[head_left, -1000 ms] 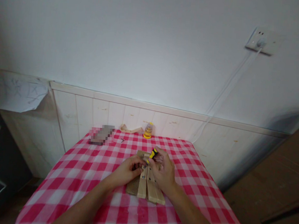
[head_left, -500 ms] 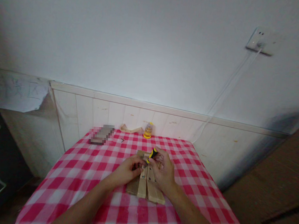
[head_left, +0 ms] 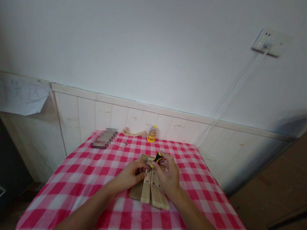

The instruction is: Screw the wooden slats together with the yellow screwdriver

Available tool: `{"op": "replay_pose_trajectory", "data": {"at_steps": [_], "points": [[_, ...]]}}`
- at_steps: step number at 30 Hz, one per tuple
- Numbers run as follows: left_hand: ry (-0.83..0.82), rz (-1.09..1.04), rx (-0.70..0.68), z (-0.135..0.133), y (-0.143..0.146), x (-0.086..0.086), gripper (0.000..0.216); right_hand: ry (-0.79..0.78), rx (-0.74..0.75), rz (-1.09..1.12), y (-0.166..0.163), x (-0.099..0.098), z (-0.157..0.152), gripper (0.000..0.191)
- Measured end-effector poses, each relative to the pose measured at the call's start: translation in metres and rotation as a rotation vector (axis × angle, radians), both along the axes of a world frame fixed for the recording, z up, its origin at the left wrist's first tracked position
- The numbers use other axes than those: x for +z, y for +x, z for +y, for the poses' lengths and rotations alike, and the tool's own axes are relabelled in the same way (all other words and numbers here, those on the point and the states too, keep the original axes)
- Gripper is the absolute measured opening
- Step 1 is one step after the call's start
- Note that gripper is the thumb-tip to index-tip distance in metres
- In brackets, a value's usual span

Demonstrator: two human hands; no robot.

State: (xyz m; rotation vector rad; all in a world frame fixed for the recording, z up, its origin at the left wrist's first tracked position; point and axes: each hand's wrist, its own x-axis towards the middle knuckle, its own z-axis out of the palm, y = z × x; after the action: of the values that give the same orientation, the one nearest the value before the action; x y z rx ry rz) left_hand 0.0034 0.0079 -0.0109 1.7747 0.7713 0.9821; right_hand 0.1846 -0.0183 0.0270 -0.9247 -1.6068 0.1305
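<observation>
Several pale wooden slats (head_left: 149,194) lie side by side on a red and white checked tablecloth (head_left: 90,181). My right hand (head_left: 167,178) is closed around a small yellow and black screwdriver (head_left: 156,159), its tip pointing down at a slat. My left hand (head_left: 131,175) rests on the slats beside it, fingers pinched near the screwdriver tip on something too small to name. Small screw heads show on the slats.
At the table's far edge stand a small yellow jar (head_left: 152,134), a curled tan strip (head_left: 134,132) and a blurred-out flat object (head_left: 104,138). A loose screw (head_left: 125,143) lies near them. A wall socket (head_left: 271,41) with a white cable hangs at upper right.
Nothing has visibly changed; both hands stay at the slats with the screwdriver in the same place.
</observation>
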Motion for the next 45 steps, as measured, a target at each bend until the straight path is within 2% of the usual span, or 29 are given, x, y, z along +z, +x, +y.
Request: {"op": "replay_pose_trajectory", "data": {"at_steps": [7, 12, 19, 26, 37, 45], "points": [[0.02, 0.027, -0.001, 0.001, 0.0, 0.001, 0.02, 0.002, 0.065, -0.067, 0.001, -0.002, -0.005, 0.046], [0.001, 0.006, -0.006, 0.0, 0.0, 0.001, 0.021, -0.04, 0.101, -0.036, 0.0, -0.001, -0.006, 0.047], [0.012, 0.024, -0.006, -0.001, 0.0, 0.004, 0.02, -0.044, 0.075, -0.014, 0.0, -0.001, -0.003, 0.043], [0.021, 0.027, -0.003, 0.002, 0.0, -0.002, 0.022, -0.033, 0.018, 0.015, 0.001, -0.002, 0.001, 0.039], [0.041, 0.039, 0.008, 0.001, -0.001, 0.001, 0.019, 0.021, -0.012, -0.038, 0.0, 0.001, -0.002, 0.035], [-0.008, -0.008, -0.008, 0.002, 0.0, -0.001, 0.02, 0.026, 0.026, -0.118, 0.0, -0.001, -0.011, 0.042]]}}
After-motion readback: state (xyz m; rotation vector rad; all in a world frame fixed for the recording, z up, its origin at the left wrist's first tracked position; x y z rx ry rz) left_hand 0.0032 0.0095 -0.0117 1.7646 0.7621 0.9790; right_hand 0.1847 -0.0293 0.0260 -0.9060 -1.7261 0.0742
